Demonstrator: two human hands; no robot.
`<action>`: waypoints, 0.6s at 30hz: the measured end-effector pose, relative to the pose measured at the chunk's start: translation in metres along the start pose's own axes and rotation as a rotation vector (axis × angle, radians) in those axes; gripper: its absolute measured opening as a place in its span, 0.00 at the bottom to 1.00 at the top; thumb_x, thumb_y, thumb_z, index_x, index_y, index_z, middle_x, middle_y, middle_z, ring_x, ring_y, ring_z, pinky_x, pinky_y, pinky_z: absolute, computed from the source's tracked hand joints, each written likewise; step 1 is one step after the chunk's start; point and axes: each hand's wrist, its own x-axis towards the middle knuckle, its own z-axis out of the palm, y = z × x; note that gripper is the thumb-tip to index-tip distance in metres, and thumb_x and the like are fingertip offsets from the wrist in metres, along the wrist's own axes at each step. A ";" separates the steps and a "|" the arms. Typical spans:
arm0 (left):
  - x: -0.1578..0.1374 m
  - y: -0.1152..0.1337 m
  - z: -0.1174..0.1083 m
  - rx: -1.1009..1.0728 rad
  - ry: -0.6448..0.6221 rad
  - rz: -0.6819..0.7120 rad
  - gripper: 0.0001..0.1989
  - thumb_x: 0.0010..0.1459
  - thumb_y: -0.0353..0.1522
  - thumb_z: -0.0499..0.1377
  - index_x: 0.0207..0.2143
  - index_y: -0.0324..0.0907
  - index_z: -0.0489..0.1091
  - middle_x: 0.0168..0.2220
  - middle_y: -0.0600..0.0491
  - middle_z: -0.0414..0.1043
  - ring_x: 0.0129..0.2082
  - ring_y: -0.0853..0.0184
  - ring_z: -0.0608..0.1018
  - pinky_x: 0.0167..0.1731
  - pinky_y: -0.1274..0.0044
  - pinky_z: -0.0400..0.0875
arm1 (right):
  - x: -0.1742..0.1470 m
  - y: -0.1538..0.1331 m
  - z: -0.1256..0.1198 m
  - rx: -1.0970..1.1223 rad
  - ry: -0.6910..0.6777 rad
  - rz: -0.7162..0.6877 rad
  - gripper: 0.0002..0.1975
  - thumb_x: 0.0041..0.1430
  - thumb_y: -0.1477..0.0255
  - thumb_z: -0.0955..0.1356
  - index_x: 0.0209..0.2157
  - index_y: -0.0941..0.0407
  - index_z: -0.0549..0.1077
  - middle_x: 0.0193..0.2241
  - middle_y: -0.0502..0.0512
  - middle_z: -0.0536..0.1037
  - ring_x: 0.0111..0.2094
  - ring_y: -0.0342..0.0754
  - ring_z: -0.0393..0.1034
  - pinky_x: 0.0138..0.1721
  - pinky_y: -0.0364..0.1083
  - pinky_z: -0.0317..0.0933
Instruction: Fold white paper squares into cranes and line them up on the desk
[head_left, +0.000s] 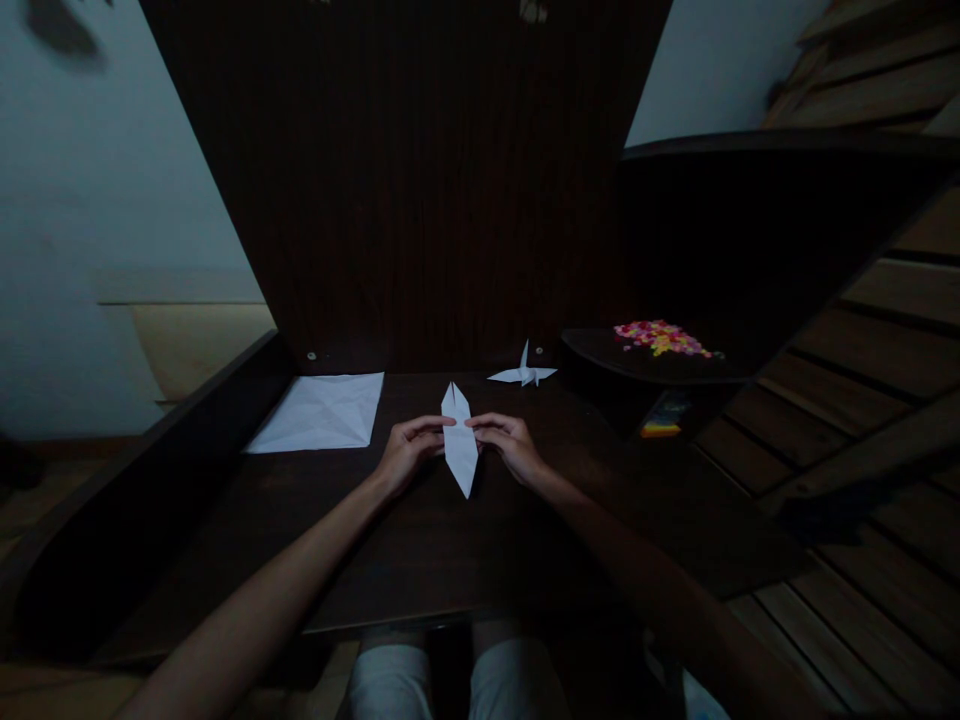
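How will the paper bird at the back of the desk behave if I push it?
The bird looks like thin folded paper, so it is probably very light and easy to shift. Its wings spread to both sides, so it should hardly roll. Its narrow upright tip seems apt to bend if pinched hard.

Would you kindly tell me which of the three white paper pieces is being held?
The long, pointed folded piece in the left hand and right hand; neither touches the creased sheet or the winged paper bird.
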 end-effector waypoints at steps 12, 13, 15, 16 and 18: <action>0.001 -0.003 -0.003 0.039 -0.029 0.037 0.22 0.36 0.34 0.70 0.36 0.36 0.74 0.33 0.46 0.78 0.37 0.58 0.79 0.41 0.69 0.70 | -0.002 -0.002 -0.003 -0.041 -0.003 -0.036 0.10 0.42 0.72 0.71 0.31 0.54 0.78 0.31 0.52 0.79 0.33 0.47 0.71 0.36 0.44 0.62; 0.001 -0.003 -0.003 0.036 -0.030 0.034 0.22 0.35 0.34 0.70 0.36 0.36 0.74 0.33 0.46 0.78 0.37 0.58 0.79 0.41 0.70 0.70 | -0.002 -0.002 -0.003 -0.046 -0.001 -0.036 0.10 0.42 0.72 0.72 0.31 0.55 0.78 0.31 0.52 0.79 0.33 0.46 0.71 0.35 0.44 0.62; 0.001 -0.003 -0.002 0.035 -0.027 0.025 0.22 0.34 0.34 0.71 0.35 0.36 0.74 0.33 0.47 0.78 0.36 0.59 0.79 0.41 0.70 0.70 | -0.002 -0.002 -0.003 -0.054 0.003 -0.035 0.09 0.42 0.72 0.71 0.31 0.55 0.78 0.30 0.52 0.78 0.31 0.46 0.70 0.34 0.44 0.62; 0.001 -0.002 -0.002 0.040 -0.022 0.019 0.22 0.34 0.34 0.71 0.34 0.36 0.74 0.33 0.47 0.78 0.36 0.59 0.79 0.41 0.70 0.71 | -0.002 -0.003 -0.003 -0.056 0.006 -0.034 0.09 0.42 0.72 0.71 0.31 0.55 0.78 0.30 0.52 0.78 0.31 0.46 0.70 0.34 0.44 0.61; 0.001 -0.001 -0.001 0.066 -0.007 0.011 0.21 0.34 0.34 0.71 0.34 0.36 0.75 0.33 0.47 0.78 0.36 0.59 0.79 0.40 0.71 0.71 | -0.002 -0.003 -0.002 -0.064 0.010 -0.039 0.08 0.43 0.72 0.71 0.30 0.55 0.78 0.29 0.52 0.78 0.30 0.45 0.70 0.32 0.43 0.61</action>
